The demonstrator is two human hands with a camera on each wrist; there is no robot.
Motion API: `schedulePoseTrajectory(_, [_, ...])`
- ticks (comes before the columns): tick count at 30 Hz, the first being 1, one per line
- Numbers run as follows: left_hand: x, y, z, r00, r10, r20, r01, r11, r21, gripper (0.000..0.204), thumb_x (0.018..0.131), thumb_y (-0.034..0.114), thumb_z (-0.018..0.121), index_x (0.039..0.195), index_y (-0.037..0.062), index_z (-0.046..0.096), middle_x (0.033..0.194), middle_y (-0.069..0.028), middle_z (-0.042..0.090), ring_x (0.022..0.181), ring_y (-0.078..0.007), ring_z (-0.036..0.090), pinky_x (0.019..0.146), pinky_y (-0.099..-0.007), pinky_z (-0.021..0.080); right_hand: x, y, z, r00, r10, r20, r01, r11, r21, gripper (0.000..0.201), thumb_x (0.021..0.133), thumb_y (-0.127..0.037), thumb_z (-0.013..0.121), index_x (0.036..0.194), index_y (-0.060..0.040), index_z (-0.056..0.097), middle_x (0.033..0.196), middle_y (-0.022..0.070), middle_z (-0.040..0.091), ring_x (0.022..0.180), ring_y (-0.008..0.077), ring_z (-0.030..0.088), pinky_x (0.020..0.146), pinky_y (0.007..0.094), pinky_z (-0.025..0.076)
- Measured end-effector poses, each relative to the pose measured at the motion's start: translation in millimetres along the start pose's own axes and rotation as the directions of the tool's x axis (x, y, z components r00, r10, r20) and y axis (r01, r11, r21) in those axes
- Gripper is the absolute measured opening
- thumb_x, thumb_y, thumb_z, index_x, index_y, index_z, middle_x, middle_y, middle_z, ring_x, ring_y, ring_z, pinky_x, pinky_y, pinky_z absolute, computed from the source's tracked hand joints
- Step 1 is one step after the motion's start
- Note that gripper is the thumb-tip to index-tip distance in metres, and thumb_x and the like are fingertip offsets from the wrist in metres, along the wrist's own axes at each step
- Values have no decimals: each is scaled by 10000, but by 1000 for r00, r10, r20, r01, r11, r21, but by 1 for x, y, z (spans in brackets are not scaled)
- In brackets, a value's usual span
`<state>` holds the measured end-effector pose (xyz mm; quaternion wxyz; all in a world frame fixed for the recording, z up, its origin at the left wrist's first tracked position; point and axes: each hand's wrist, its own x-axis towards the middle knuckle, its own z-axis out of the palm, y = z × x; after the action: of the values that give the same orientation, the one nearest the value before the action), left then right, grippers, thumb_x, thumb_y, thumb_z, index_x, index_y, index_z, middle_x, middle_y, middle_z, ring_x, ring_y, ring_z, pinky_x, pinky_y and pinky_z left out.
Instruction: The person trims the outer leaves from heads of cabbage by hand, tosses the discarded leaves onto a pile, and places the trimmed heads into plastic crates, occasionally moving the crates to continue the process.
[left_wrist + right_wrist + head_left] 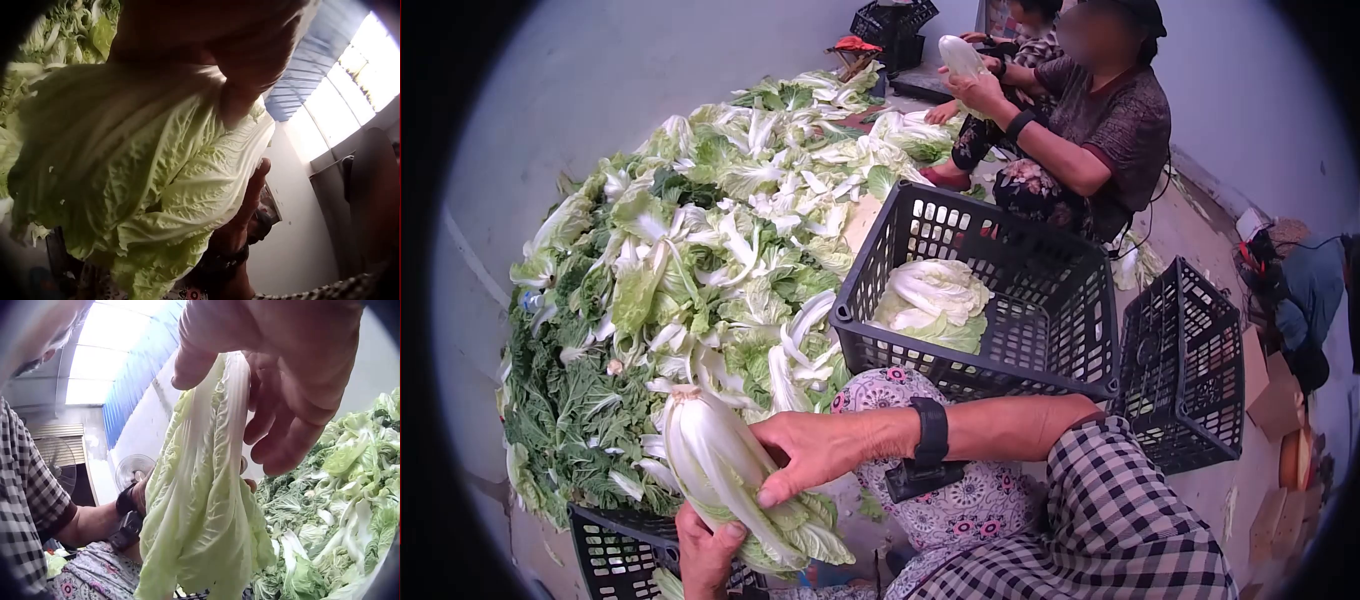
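Observation:
A napa cabbage (712,455) is held over the lap between both hands, tilted, its pale root end up and its leafy tips toward the lower right. My left hand (703,555) grips it low on the left side, thumb across the front and the other fingers hidden behind. From the right, my right hand (815,450) holds the upper leaves, thumb pointing down along them. In the right wrist view, thumb and fingers of the right hand (281,356) straddle the white rib of the cabbage (200,481). Crinkled green leaves of the cabbage (169,169) fill the left wrist view.
A black plastic crate (975,365) with a trimmed cabbage (935,295) inside stands ahead of my knee. Another crate (1185,370) stands to its right, and one more (605,555) sits low at left. A large heap of leaves (700,240) spreads leftward. Another person (1090,130) sits beyond, holding a cabbage.

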<state>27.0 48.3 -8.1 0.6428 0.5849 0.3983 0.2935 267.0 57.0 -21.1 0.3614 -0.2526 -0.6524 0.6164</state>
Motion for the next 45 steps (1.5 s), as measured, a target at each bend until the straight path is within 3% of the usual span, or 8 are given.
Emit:
schedulePoseTrajectory(4, [-3,36,13,985,-155,69,129,947,296,377,807,161,632,1128,-28,570,1035,-200,627,944,-370,587,860,-410,447,1,2,-4,995,9,-95,-4,998,58,672,761,-427,719,1191,41,500,1068,119,616,984,197,573,873,319,461])
schedulePoseTrajectory(7, [3,9,12,998,-25,52,20,996,90,744,664,398,799,1184,-38,491,1078,-97,596,936,-182,594,835,-303,472,2,-1,-7,995,29,-95,-21,996,87,709,759,-450,713,1215,39,478,1107,131,598,1030,200,553,906,326,444])
schedulePoseTrajectory(16, [0,5,3,968,-198,154,201,980,-7,878,625,398,833,1268,-36,421,1157,-119,564,1020,-206,572,887,-326,448,0,-2,0,997,0,79,-10,993,121,766,712,-403,735,1255,31,413,1181,148,549,1080,195,526,959,334,417])
schedulePoseTrajectory(22, [13,10,12,989,104,-105,-87,983,160,1084,602,607,764,1348,-33,308,1297,-152,445,1185,-237,446,968,-362,359,3,-2,-2,975,-38,-219,30,999,-41,801,723,-328,720,1316,49,335,1241,215,490,1086,267,533,946,351,426])
schedulePoseTrajectory(29, [7,-12,-7,971,22,-239,-33,999,-41,947,637,441,800,1315,-36,343,1204,-131,498,1080,-228,509,906,-344,418,5,1,11,993,89,73,-68,967,-247,851,693,-260,727,1341,75,287,1176,248,504,1102,332,525,972,363,420])
schedulePoseTrajectory(36, [6,-26,-29,940,144,-309,-218,951,-221,868,732,427,743,1363,34,294,1288,-98,439,1159,-230,456,1003,-395,364,9,5,27,935,-314,-164,185,829,-528,884,671,-245,737,1360,24,253,1257,211,451,1215,321,421,1051,392,329])
schedulePoseTrajectory(40, [-2,-37,-38,953,138,-268,-206,948,-244,792,795,498,661,1363,59,327,1299,-79,453,1173,-236,460,1020,-408,359,4,-18,15,939,-24,-343,-50,978,-205,849,658,-259,725,1312,77,301,1262,258,430,1163,377,459,1021,398,368])
schedulePoseTrajectory(45, [-15,-48,-49,979,167,-114,-167,986,3,691,871,508,560,1292,-12,384,1192,-129,513,1033,-239,543,866,-383,460,-2,2,28,998,-38,-41,37,999,-25,798,714,-354,713,1300,45,346,1183,223,515,1083,289,528,908,378,454])
